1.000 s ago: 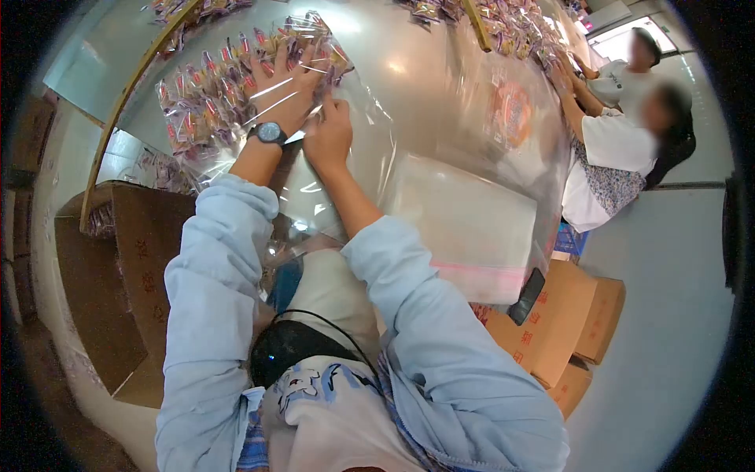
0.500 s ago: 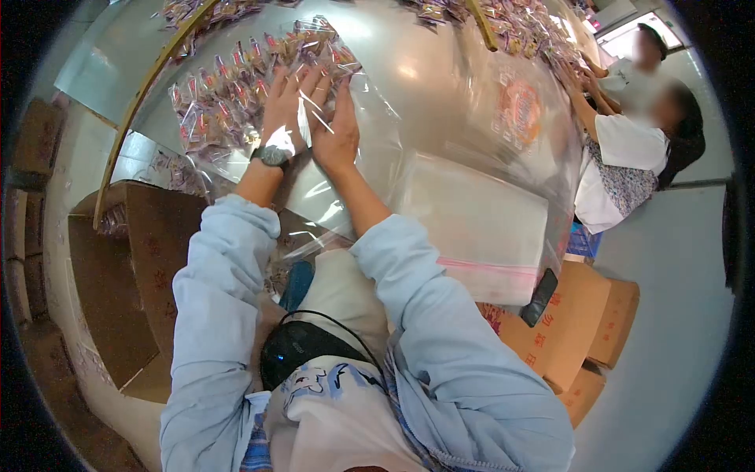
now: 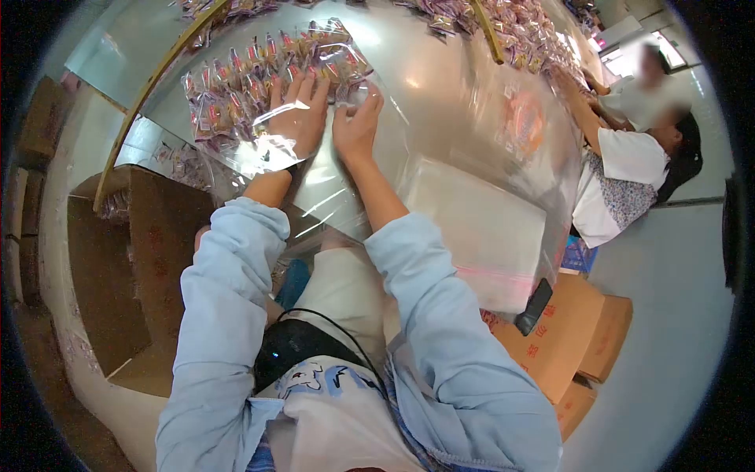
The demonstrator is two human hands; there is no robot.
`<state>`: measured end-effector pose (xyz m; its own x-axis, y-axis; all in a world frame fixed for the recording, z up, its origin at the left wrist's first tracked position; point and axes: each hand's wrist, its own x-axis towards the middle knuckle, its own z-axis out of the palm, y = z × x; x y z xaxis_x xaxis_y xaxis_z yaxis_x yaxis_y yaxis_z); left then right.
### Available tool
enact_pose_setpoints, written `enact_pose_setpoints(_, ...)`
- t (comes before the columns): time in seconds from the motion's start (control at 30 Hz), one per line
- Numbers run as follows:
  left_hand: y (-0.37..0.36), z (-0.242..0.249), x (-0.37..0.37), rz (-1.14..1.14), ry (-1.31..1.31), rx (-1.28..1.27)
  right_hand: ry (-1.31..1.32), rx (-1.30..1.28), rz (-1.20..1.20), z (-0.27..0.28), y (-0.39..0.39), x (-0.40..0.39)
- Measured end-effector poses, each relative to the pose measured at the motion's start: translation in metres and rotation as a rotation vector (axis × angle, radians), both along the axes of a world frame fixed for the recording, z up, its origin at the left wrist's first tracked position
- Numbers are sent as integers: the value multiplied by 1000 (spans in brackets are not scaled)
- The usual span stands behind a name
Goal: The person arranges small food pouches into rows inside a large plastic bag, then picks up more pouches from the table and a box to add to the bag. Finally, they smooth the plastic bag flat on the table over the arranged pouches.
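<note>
Rows of small wrapped snack packets [image 3: 236, 86] lie side by side inside a large clear plastic bag [image 3: 334, 185] on the table. My left hand [image 3: 299, 116] lies open over the near packets, fingers spread and pointing away from me. Shiny film covers its wrist. Beside it, my right hand [image 3: 358, 130] is at the right end of the rows, its fingers apart and slightly bent against the packets or the film. Glare hides whether the right hand is under the plastic. The bag's near end hangs loose at the table edge.
A stack of flat clear bags [image 3: 480, 224] lies at right, with a black object [image 3: 535, 307] on its corner. Loose packets [image 3: 527, 35] are piled behind a wooden strip [image 3: 489, 35]. An open carton [image 3: 169, 275] stands at left, more cartons [image 3: 550, 338] at right. Two people work at far right.
My left hand has slid toward me and flattened beneath the film. The right hand has shifted right, away from the left, and its fingers are more bent. The view has shifted slightly.
</note>
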<state>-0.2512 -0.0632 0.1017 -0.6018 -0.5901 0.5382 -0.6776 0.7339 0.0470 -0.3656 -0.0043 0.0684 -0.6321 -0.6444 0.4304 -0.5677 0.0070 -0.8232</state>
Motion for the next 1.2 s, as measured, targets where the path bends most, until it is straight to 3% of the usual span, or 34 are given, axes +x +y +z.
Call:
enact_pose_setpoints(0.07, 4, -6, 2, 6, 0, -9, 225, -198, 3, 15, 1, -3)
enact_pose_setpoints(0.17, 3, -17, 1, -15, 140, -100, 309, -134, 90, 21, -12, -12)
enact_pose_setpoints(0.2, 0, -20, -2, 2, 169, -138, 129, 19, 131, 16, -20, -16)
enact_pose_setpoints(0.3, 0, -16, -13, 108, 201, -166, 219, -128, 118, 21, -23, -12)
enact_pose_setpoints(0.43, -3, -17, -13, 171, 202, -106, 400, 109, 182, 28, -18, -17)
enact_pose_setpoints(0.47, -7, -20, -12, 166, 215, -116, 224, 259, 211, 39, -15, -14)
enact_pose_setpoints(0.57, -11, -25, -9, 124, 276, -103, 561, 71, 225, 28, -26, -27)
enact_pose_setpoints(0.7, -11, -24, -4, 90, 286, -62, 530, 4, 346, 17, -34, -32)
enact_pose_setpoints(0.73, -10, -23, -2, 93, 278, -97, 653, 70, 249, 22, -32, -27)
enact_pose_setpoints(0.9, -2, -17, -2, 98, 288, -43, 612, 453, 217, 18, -45, -32)
enact_pose_setpoints(0.97, -3, -18, -2, 99, 277, -55, 743, 373, 227, 23, -46, -34)
enact_pose_setpoints(1.0, -4, -21, -4, 102, 285, -62, 456, 269, 370, 15, -53, -38)
enact_pose_setpoints(1.1, -1, -8, -1, 118, 283, -117, 429, 189, 287, 36, -20, -11)
enact_pose_setpoints(1.2, -10, -21, -10, 130, 374, -148, 433, 26, 260, 17, -11, -7)
